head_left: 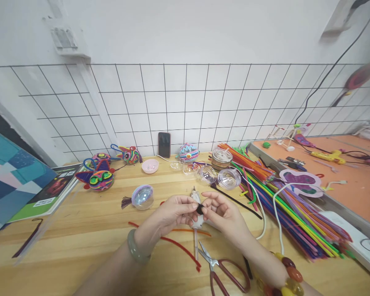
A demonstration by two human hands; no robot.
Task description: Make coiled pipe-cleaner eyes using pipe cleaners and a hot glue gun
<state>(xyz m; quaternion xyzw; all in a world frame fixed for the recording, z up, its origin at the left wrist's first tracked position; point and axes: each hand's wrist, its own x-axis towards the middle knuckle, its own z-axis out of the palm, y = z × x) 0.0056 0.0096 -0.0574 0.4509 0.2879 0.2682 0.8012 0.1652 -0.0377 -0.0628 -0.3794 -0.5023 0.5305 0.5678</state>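
My left hand (169,216) and my right hand (223,211) meet above the wooden table (80,246), fingertips pinched together on a small black piece of pipe cleaner (200,209). A white glue gun (197,213) lies on the table just under the hands. A jade bangle sits on my left wrist and a beaded bracelet on my right. Red-handled scissors (225,269) lie near my right forearm, beside a red pipe cleaner (179,244).
A thick bundle of coloured pipe cleaners (283,201) lies to the right. Clear plastic half-spheres (230,178), a pink bowl (150,165), pipe-cleaner figures (98,177), a phone (164,144) and a book (49,189) stand farther back. An orange table (351,181) adjoins on the right.
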